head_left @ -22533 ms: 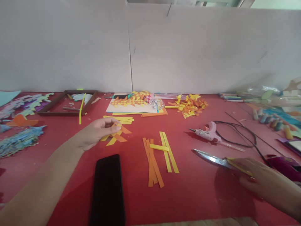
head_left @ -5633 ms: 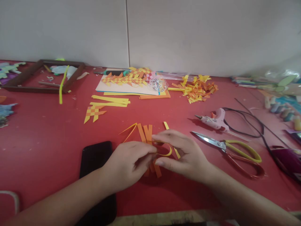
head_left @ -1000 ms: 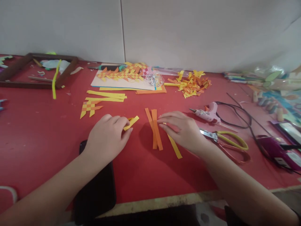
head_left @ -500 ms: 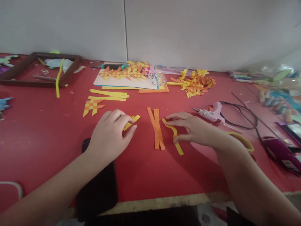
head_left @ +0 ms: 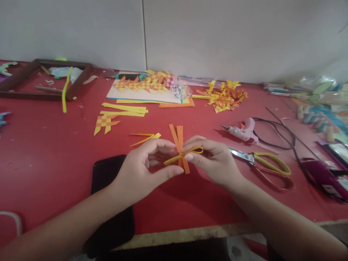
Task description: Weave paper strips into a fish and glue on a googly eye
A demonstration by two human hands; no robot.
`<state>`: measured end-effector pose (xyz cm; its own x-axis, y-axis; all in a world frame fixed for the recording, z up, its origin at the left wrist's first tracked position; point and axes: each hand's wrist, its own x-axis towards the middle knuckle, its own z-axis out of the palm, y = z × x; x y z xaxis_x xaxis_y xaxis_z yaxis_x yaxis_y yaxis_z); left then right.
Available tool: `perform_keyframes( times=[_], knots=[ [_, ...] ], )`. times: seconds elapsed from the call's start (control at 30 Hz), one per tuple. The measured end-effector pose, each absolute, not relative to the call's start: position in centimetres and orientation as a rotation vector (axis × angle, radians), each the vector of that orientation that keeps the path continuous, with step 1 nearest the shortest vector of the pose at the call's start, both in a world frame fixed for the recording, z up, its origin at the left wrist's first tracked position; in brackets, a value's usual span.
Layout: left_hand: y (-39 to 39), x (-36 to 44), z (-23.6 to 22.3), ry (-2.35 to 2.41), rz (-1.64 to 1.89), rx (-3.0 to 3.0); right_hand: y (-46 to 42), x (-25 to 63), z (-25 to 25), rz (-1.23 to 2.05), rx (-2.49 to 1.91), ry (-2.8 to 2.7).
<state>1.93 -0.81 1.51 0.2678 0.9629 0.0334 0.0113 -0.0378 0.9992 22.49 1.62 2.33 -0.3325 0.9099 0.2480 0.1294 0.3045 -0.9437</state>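
Observation:
My right hand (head_left: pixel 212 159) pinches a yellow paper strip (head_left: pixel 198 149) that is bent into a loop, its ends pointing left. Close by, my left hand (head_left: pixel 154 159) is open, thumb and fingers apart around the strip's free ends; whether it touches them I cannot tell. Beneath the loop, two orange paper strips (head_left: pixel 179 135) lie crossed on the red table. A folded strip in orange and yellow (head_left: pixel 148 137) rests just behind my left hand. Farther back left are flat yellow strips (head_left: pixel 125 108) and a woven checkered paper fish (head_left: pixel 104 123).
Scissors (head_left: pixel 248 157) and a pink glue gun (head_left: pixel 244 131) with its black cord lie right of my right hand. A black phone (head_left: pixel 114 217) sits under my left forearm. Paper scraps (head_left: pixel 225 96), a brown frame (head_left: pixel 32 96) and woven pieces (head_left: pixel 141 85) are at the back.
My right hand has lifted the yellow strip from the table, moved left and bent it into a loop. My left hand has left the folded strip and come right. The scissors are now uncovered.

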Motion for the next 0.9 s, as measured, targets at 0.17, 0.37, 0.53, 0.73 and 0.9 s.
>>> perform_keyframes(
  times=[0.17,0.37,0.53,0.73,0.9],
  knots=[
    [-0.83,1.94,1.32,1.139,1.123,1.425,1.45,22.13,1.46,1.22,-0.99,-1.577],
    [-0.43,1.78,1.28,1.213,1.157,1.426,1.55,22.69,1.52,1.077,-1.066,-1.531],
    [-0.32,1.73,0.95,1.212,1.203,1.381,1.46,22.64,1.52,1.03,-1.117,-1.499],
    [-0.19,1.68,1.11,1.176,1.244,1.325,1.52,22.59,1.66,1.126,-1.063,-1.464],
    [-0.15,1.52,1.05,1.193,1.238,1.303,1.53,22.72,1.69,1.124,-1.069,-1.464]
  ],
)
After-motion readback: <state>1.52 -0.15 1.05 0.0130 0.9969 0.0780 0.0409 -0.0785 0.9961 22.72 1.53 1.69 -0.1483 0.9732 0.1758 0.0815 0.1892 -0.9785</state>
